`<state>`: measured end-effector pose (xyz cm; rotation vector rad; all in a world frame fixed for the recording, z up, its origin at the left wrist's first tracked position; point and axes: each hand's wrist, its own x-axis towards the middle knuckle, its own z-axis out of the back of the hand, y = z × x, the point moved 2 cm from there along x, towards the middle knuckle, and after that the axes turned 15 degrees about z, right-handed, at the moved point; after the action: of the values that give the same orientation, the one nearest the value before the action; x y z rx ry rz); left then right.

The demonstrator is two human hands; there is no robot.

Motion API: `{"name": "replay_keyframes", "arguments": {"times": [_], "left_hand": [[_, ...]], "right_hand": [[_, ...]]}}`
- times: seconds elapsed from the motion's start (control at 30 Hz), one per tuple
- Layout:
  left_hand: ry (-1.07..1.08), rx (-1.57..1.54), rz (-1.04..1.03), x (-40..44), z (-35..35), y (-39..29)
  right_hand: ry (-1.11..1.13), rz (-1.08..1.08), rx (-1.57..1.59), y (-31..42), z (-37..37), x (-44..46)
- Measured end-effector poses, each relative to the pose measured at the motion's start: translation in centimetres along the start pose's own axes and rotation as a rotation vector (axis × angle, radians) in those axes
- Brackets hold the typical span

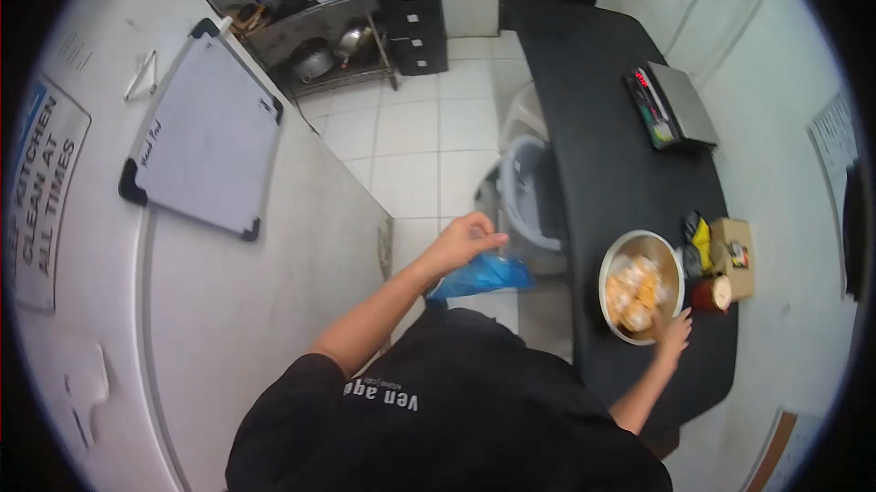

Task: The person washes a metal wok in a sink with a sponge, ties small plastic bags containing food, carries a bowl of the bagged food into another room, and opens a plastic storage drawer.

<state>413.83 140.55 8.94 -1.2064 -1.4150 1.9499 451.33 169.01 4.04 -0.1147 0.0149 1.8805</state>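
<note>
My left hand [467, 244] is closed in a pinch, out in front of my body and left of the black table. A crumpled blue plastic bag [485, 275] hangs from it, partly behind the hand. On the table stands a round metal bowl [676, 266] holding orange and whitish food in what looks like clear plastic [637, 291]. My right hand [673, 339] is at the bowl's near right rim, thumb side inside and fingers outside, gripping it. Blur hides the exact finger contact.
Beside the bowl are a red jar with a pale lid [714, 295], a cardboard box [735, 259] and a black and yellow packet [698, 241]. A digital scale [684, 104] sits farther up the black table [607, 182]. A grey bin [522, 186] stands on the floor at its left.
</note>
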Motion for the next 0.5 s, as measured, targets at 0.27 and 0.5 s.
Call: {"name": "replay_keyframes", "arguments": {"times": [0.27,0.5], "left_hand": [[0.184,-0.092,-0.216,16.5,13.2,-9.2],[-0.169,-0.156,-0.55,28.8,25.0,-18.5]], "right_hand": [[0.257,1.444,0.919,40.5,13.9,2.7],[-0.111,0.927,1.393,60.5,14.5,15.5]]}}
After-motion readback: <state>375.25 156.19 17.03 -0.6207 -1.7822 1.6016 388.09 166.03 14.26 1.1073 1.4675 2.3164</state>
